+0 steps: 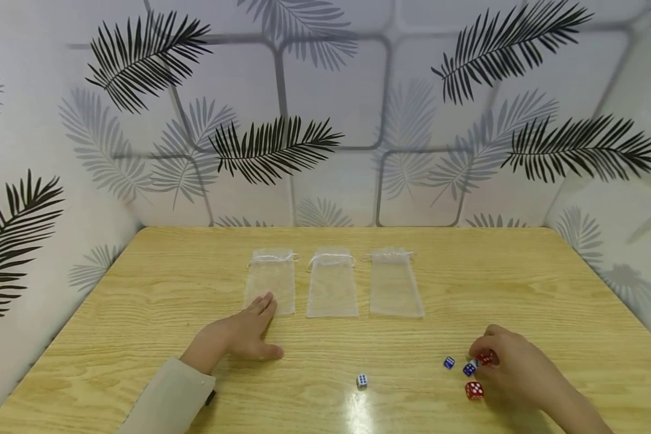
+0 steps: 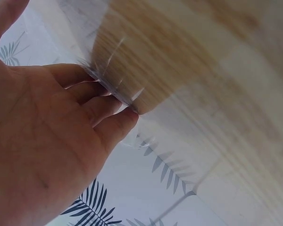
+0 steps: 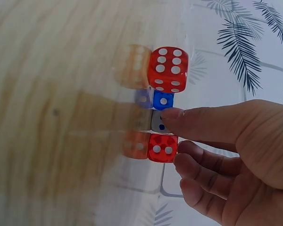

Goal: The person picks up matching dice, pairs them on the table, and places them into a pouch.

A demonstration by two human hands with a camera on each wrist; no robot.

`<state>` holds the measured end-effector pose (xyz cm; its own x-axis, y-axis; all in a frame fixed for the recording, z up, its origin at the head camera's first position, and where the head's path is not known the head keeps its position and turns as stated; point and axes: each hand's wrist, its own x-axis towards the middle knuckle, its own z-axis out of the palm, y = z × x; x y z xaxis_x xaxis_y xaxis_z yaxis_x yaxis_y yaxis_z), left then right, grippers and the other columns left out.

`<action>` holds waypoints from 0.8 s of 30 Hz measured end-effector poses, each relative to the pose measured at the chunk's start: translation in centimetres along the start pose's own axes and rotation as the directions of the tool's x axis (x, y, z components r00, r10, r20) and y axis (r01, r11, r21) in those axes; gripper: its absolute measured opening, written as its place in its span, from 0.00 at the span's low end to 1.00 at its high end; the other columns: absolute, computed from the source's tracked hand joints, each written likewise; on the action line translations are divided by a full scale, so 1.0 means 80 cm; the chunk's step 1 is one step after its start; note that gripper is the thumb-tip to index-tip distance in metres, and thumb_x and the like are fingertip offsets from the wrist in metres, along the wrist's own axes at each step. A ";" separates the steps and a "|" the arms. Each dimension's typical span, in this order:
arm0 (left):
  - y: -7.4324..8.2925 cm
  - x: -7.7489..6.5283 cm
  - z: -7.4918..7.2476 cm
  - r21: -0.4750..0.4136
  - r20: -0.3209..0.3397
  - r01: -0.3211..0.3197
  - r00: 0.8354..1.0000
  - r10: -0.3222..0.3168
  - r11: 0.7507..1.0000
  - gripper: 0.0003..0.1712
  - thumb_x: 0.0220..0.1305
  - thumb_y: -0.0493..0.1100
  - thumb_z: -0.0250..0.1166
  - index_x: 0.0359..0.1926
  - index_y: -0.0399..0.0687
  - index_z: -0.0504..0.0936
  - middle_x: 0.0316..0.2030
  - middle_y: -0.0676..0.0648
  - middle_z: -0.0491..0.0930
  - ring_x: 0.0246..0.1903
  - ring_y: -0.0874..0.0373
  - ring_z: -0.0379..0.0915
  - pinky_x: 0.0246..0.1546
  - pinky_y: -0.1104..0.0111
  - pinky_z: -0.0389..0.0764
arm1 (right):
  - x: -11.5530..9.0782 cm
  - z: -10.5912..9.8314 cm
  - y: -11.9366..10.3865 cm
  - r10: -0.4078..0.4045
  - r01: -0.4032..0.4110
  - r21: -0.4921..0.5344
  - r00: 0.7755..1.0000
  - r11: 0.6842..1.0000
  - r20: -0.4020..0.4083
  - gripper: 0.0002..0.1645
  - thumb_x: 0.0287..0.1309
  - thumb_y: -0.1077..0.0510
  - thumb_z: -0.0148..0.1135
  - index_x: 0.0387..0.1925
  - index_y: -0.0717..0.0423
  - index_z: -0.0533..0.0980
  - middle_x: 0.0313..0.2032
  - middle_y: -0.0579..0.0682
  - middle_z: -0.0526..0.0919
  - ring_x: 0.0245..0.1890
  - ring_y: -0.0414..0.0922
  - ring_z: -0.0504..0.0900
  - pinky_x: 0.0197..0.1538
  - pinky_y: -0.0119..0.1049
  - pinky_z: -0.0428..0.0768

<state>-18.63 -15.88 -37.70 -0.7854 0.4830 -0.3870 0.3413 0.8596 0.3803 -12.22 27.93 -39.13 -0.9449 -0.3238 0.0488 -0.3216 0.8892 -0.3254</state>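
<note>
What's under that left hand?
Under the fingers of the left hand is the near end of the leftmost bag, on the wooden table. The bit they cover can't be seen.

A: What occupies the lower half of the frame?
B: A yellowish wood-grain table (image 1: 141, 289), its far edge horizontal near mid-frame.
A: And the upper half?
B: A whitish wall (image 1: 336, 90), printed with black and grey fronds (image 1: 273, 154) and grey rounded outlines (image 1: 280, 84).
A: Lighting?
B: A white glare (image 1: 359, 413) on the table, lower centre.
</note>
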 end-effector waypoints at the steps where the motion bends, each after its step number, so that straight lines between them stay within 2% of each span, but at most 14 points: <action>1: 0.000 0.000 0.000 0.001 0.000 0.000 1.000 0.000 1.000 0.57 0.60 0.59 0.63 0.72 0.29 0.43 0.74 0.32 0.35 0.73 0.37 0.32 0.71 0.47 0.47 | 0.000 0.000 0.000 0.009 -0.009 0.001 1.000 1.000 0.008 0.10 0.41 0.64 0.73 0.28 0.47 0.82 0.28 0.38 0.74 0.27 0.30 0.71 0.31 0.30 0.74; 9: -0.001 0.000 0.001 0.003 -0.004 0.001 1.000 -0.001 1.000 0.57 0.60 0.59 0.64 0.72 0.29 0.44 0.74 0.32 0.36 0.73 0.37 0.32 0.71 0.48 0.48 | 0.002 0.000 0.001 0.011 -0.012 0.027 0.999 1.000 0.032 0.10 0.42 0.64 0.72 0.29 0.48 0.83 0.29 0.38 0.73 0.27 0.29 0.69 0.30 0.29 0.73; 18: -0.002 0.001 0.003 0.007 -0.008 0.008 1.000 -0.008 1.000 0.57 0.60 0.58 0.64 0.72 0.29 0.44 0.74 0.33 0.36 0.73 0.37 0.32 0.71 0.48 0.47 | 0.000 0.001 -0.003 0.000 0.000 0.002 1.000 1.000 0.012 0.09 0.42 0.63 0.72 0.28 0.47 0.83 0.28 0.37 0.71 0.26 0.29 0.68 0.29 0.28 0.72; 24: -0.002 0.001 0.003 0.018 -0.009 0.008 1.000 -0.008 1.000 0.56 0.60 0.59 0.64 0.72 0.29 0.44 0.74 0.33 0.36 0.73 0.38 0.32 0.71 0.48 0.48 | 0.001 0.000 -0.005 -0.024 0.024 -0.029 1.000 0.999 -0.015 0.09 0.42 0.60 0.72 0.28 0.46 0.81 0.28 0.37 0.72 0.27 0.30 0.71 0.30 0.30 0.74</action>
<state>-18.62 -15.93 -37.97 -0.7927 0.4747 -0.3825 0.3442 0.8663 0.3619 -12.18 27.55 -38.96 -0.9376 -0.3404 0.0712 -0.3457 0.8902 -0.2966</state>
